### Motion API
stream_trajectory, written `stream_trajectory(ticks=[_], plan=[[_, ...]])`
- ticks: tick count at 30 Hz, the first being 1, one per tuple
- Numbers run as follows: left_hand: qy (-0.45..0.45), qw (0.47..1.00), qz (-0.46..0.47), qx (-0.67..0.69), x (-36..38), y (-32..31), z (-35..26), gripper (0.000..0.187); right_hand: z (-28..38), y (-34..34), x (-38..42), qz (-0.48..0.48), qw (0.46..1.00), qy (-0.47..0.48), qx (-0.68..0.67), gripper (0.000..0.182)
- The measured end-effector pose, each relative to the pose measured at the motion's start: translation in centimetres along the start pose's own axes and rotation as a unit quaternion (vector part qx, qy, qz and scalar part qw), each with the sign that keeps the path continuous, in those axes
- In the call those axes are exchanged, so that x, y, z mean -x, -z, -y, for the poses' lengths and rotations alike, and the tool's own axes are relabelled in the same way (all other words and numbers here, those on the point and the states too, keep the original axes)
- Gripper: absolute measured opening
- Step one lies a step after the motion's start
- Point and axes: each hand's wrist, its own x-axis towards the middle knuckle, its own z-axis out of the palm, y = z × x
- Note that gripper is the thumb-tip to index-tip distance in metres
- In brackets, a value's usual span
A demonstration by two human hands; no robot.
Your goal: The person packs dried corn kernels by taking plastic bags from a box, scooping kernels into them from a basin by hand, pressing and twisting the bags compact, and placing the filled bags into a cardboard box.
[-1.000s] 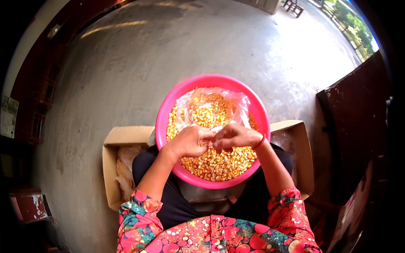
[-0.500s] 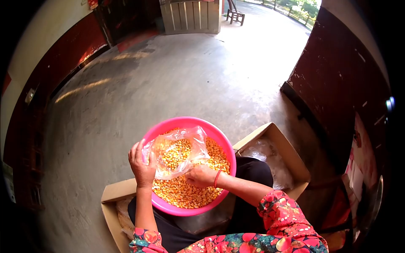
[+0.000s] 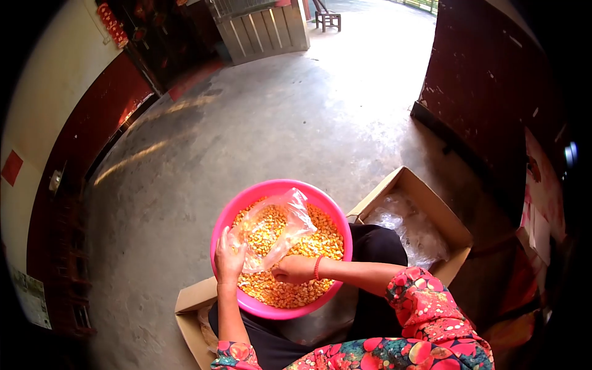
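Observation:
A pink basin [image 3: 346, 229] full of yellow-orange corn kernels [image 3: 277, 293] rests at my lap. Inside it lies a clear plastic bag [image 3: 295, 213], its mouth spread and kernels showing within or through the film. At the basin's left side, my left hand [image 3: 229, 262] grips the bag's left edge between thumb and fingers. My right hand [image 3: 297, 269], with a red bracelet [image 3: 317, 267] at the wrist, is closed low over the kernels beside the bag's lower edge. Its curled fingertips are hidden, so what they hold cannot be seen.
Right of the basin, an open cardboard box [image 3: 447, 225] contains clear plastic bags [image 3: 410, 228]. Another cardboard box [image 3: 194, 308] is at the lower left, partly behind my left arm. A small wooden chair [image 3: 328, 20] stands far off near the bright doorway.
The view has shifted, so the basin and boxes appear farther right. My left hand still grips the bag. The bag's opening looks narrower, and my right hand stays closed beside it.

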Motion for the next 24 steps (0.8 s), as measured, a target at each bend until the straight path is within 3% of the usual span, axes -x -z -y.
stream_trajectory(ticks=[1, 2, 5, 10, 12, 13, 14, 16, 17, 20, 24], plan=[[-0.013, 1.000, -0.003, -0.026, -0.2, -0.1, 0.4, 0.060, -0.1, 0.1, -0.2, -0.003, 1.000, 0.000, 0.000, 0.017], [-0.013, 1.000, -0.002, -0.025, -0.3, -0.1, 0.8, 0.060, -0.1, 0.1, -0.3, 0.012, 0.990, -0.053, -0.128, 0.016], [0.016, 0.999, 0.036, -0.013, -1.5, 1.2, -0.4, 0.059, 2.1, 2.6, -0.6, 0.087, 0.868, -0.192, -0.450, 0.014], [-0.020, 0.999, 0.021, -0.031, -2.5, 1.5, -1.4, 0.056, 1.3, 1.8, -1.8, 0.181, 0.853, -0.142, -0.468, 0.010], [0.012, 0.999, 0.033, -0.019, -2.1, 0.7, -1.1, 0.050, 2.7, 3.5, -1.9, 0.187, 0.842, -0.125, -0.491, 0.010], [0.042, 0.998, 0.045, -0.010, -1.6, 0.4, -0.7, 0.044, 2.5, 4.1, -1.9, 0.175, 0.837, -0.115, -0.505, 0.011], [0.005, 0.999, 0.044, 0.008, -1.4, 0.2, -0.3, 0.029, 3.7, 5.7, -1.6, 0.124, 0.862, -0.146, -0.470, 0.011], [0.015, 0.998, 0.052, 0.021, -1.5, 0.2, 0.5, 0.019, 2.1, 6.3, -1.8, 0.063, 0.825, -0.181, -0.532, 0.013], [0.017, 0.999, 0.040, 0.016, -1.6, 0.2, 0.8, 0.017, 2.7, 7.3, -1.9, -0.011, 0.841, -0.198, -0.503, 0.014], [0.017, 0.999, 0.010, 0.033, -1.7, 0.1, 0.8, 0.015, -0.3, 7.3, -2.6, -0.146, 0.754, -0.203, -0.607, 0.010], [0.071, 0.989, 0.042, 0.123, -2.0, -0.4, 1.6, 0.012, -1.4, 7.3, -3.4, -0.218, 0.746, -0.206, -0.594, 0.012]])
